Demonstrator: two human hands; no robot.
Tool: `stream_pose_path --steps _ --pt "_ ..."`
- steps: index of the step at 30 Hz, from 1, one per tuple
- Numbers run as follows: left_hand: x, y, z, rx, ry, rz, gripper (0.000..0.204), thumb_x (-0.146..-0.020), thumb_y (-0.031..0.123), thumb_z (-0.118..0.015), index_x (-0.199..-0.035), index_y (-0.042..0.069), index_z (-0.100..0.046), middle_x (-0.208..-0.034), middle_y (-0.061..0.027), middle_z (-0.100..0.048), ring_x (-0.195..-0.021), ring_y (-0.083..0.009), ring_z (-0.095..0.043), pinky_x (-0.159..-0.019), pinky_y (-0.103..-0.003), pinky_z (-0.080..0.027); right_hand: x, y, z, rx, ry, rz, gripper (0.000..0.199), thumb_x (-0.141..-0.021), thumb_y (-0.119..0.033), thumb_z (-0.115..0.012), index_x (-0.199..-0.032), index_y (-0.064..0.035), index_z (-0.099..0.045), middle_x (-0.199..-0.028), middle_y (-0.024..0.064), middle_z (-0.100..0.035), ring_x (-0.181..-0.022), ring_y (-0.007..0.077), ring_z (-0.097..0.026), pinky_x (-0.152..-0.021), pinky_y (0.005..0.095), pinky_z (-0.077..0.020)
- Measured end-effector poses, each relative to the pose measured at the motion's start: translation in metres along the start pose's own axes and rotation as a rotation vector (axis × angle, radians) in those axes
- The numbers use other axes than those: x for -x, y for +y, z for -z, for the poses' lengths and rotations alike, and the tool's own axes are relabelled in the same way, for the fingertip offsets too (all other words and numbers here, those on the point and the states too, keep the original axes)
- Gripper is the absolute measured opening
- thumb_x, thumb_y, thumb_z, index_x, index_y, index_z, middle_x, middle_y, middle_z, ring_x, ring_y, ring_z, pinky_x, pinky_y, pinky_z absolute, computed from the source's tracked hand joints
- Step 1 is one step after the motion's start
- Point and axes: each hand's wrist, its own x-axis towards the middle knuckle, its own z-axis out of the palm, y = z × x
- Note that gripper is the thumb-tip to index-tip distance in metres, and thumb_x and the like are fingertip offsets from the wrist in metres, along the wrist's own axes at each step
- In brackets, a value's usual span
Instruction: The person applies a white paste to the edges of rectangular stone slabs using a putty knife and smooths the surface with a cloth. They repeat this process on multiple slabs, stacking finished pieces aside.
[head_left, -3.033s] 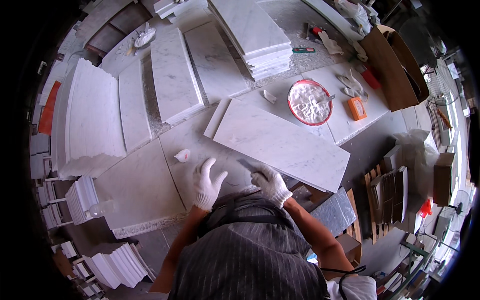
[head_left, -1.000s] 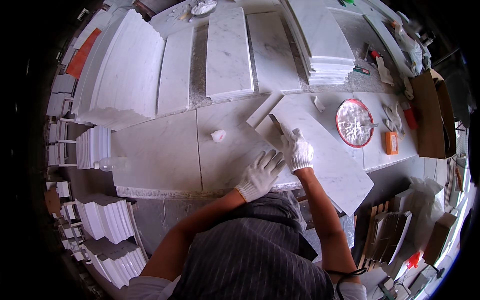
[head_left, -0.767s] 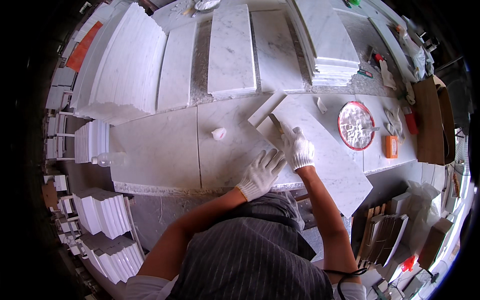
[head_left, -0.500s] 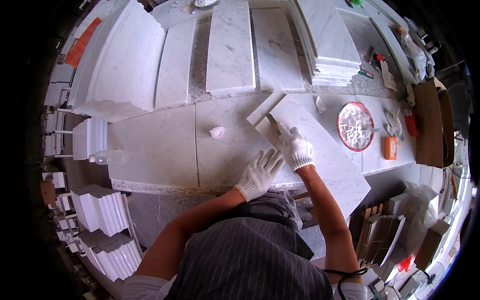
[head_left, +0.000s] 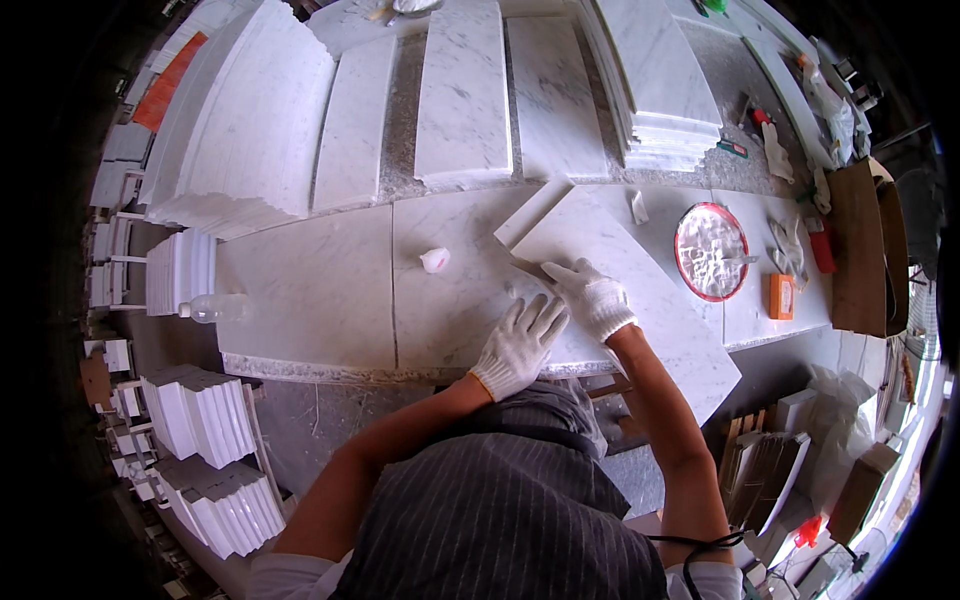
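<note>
A white marble slab (head_left: 640, 300) lies slantwise on the worktable, with a narrow marble strip (head_left: 535, 213) at its upper left end. My right hand (head_left: 598, 303), in a white knit glove, is closed on a small flat scraper at the slab's left edge. The scraper is mostly hidden now, seen nearly edge-on under the fingers. My left hand (head_left: 518, 348), also gloved, rests open beside the slab's left edge, fingers spread and close to the right hand. To the right stands a red-rimmed bowl (head_left: 711, 252) of white paste with a flat tool in it.
A crumpled white lump (head_left: 435, 261) and a clear plastic bottle (head_left: 212, 308) lie to the left. An orange box (head_left: 781, 297) sits right of the bowl. Along the back stand stacks of marble slabs (head_left: 672, 75). A cardboard box (head_left: 862, 250) is at the far right.
My right hand has turned and the scraper has swung down along the slab's left edge, its blade less visible. The left hand has barely moved.
</note>
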Motion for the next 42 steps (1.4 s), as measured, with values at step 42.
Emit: stream_pose_path --steps 42 --pt "-0.053 -0.035 0.020 -0.009 0.108 0.106 0.065 -0.091 0.047 -0.063 -0.144 0.011 -0.052 -0.146 -0.0124 -0.053 -0.141 -0.0314 -0.042 -0.121 -0.051 -0.022 0.151 -0.018 -0.010 -0.891 0.149 -0.562 0.017 -0.095 -0.011 -0.060 -0.108 -0.0014 -0.067 -0.082 0.0032 -0.065 -0.074 0.0123 -0.059 -0.070 0.0293 -0.0518"
